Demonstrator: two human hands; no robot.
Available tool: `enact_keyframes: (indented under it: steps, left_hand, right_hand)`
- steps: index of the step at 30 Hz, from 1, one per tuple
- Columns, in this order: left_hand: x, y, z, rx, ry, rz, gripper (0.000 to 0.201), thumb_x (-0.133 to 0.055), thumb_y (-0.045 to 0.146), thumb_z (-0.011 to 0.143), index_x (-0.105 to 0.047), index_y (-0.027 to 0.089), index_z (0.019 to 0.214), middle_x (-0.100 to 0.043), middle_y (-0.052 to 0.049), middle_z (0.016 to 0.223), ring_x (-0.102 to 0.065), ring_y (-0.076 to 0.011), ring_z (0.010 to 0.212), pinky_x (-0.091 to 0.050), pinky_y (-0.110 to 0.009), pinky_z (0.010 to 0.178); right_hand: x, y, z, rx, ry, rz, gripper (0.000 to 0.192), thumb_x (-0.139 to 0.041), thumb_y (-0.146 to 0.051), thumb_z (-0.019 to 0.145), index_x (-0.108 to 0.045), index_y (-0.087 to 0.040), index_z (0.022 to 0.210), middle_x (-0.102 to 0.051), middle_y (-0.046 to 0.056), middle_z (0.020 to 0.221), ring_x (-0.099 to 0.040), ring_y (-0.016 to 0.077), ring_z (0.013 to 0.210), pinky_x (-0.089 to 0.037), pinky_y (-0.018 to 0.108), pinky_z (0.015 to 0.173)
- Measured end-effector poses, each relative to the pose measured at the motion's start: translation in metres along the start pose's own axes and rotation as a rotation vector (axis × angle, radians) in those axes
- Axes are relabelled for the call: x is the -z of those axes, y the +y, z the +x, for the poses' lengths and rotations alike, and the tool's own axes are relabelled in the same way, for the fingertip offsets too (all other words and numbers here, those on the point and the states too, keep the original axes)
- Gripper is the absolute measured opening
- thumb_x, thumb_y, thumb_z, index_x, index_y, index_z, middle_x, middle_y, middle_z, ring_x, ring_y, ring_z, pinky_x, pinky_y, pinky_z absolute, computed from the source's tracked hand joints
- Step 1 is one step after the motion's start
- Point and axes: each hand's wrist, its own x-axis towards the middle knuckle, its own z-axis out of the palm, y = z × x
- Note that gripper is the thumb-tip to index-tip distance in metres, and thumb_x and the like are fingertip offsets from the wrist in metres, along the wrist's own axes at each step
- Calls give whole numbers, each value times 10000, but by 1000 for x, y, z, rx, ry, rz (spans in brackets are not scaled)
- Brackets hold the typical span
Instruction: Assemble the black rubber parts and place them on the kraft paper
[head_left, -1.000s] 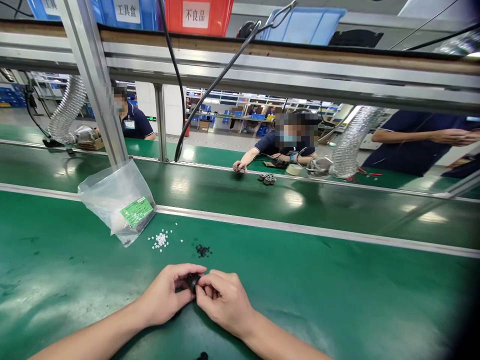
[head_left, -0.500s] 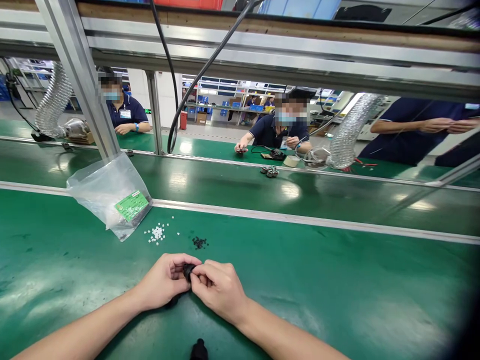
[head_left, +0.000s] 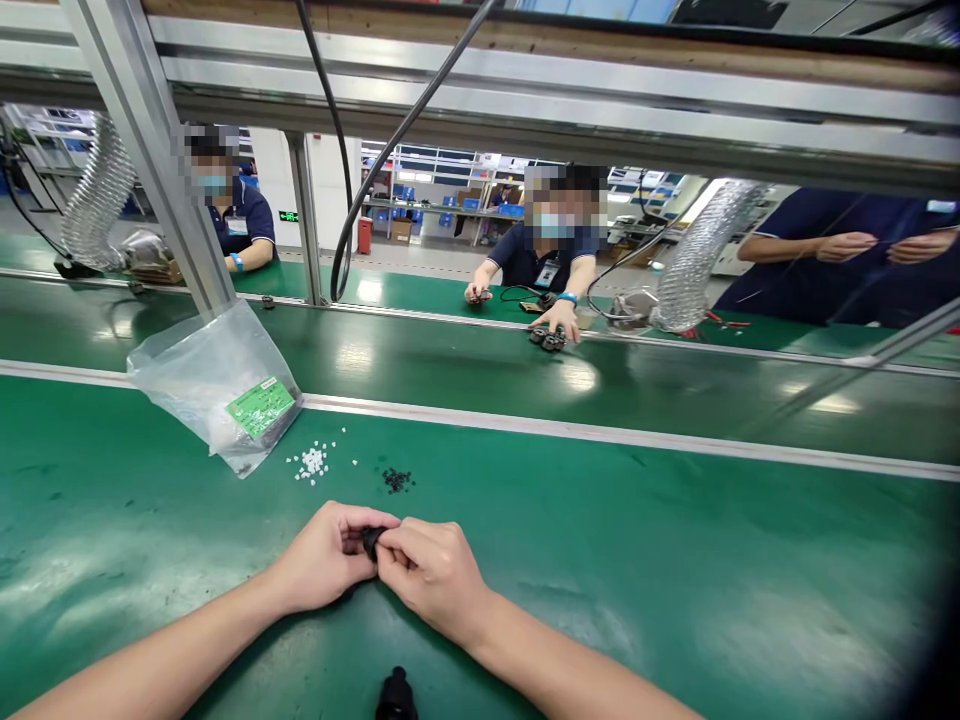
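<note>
Left hand and right hand meet over green bench mat | both pinch one small black plastic part between fingertips, equally near | part's long axis unclear | nearer than scattered white pellets.

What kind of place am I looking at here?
Most likely a factory assembly line: a long green conveyor belt, masked co-workers seated along it, and small parts spilled beside a labelled plastic bag.

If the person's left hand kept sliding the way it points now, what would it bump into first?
The left hand points rightward at the right hand; they already meet around the small black part, so it would likely press into that first.
</note>
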Motion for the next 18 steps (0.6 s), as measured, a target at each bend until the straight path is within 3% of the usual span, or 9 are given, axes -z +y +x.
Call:
enact_keyframes:
  steps: [7,11,14,16,18]
  left_hand:
    - [3,2,0,19,-22,-27,427,-709,73,675,-812,138,1084,-831,-60,984,-743,-243,894,-542,-325,826]
    - [9,1,0,34,-29,-172,436,-803,90,693,-783,160,1123,-822,-65,1011,-748,-225,910,-544,-323,848]
    - [12,3,-1,-18,-10,-294,400,-864,136,720,-782,201,1106,-786,-93,1210,-717,-265,1133,-515,-374,1001]
    - [12,5,-2,-63,-12,-305,367,-886,157,727,-799,221,1078,-691,-110,1410,-614,-301,1324,-456,-405,1101]
    - [11,7,-1,-77,-39,-274,352,-891,169,734,-814,233,1071,-574,-115,1545,-554,-329,1388,-461,-416,1096]
  right_hand:
    - [0,0,2,-19,-21,76,296,-557,-122,922,-703,-219,683,-608,-13,582,-532,124,507,-347,257,505]
    - [8,2,1,-18,18,175,176,-610,-205,981,-778,-213,929,-654,5,633,-549,133,513,-417,259,528]
    - [14,3,0,-174,26,338,148,-645,-285,973,-749,-186,1009,-676,20,702,-547,129,519,-448,245,513]
    - [16,4,2,-324,-32,457,185,-647,-337,968,-741,-180,995,-678,20,716,-552,130,538,-448,233,502]
    - [17,3,4,-388,-105,565,242,-637,-382,967,-754,-173,1006,-667,11,689,-544,134,550,-441,230,507]
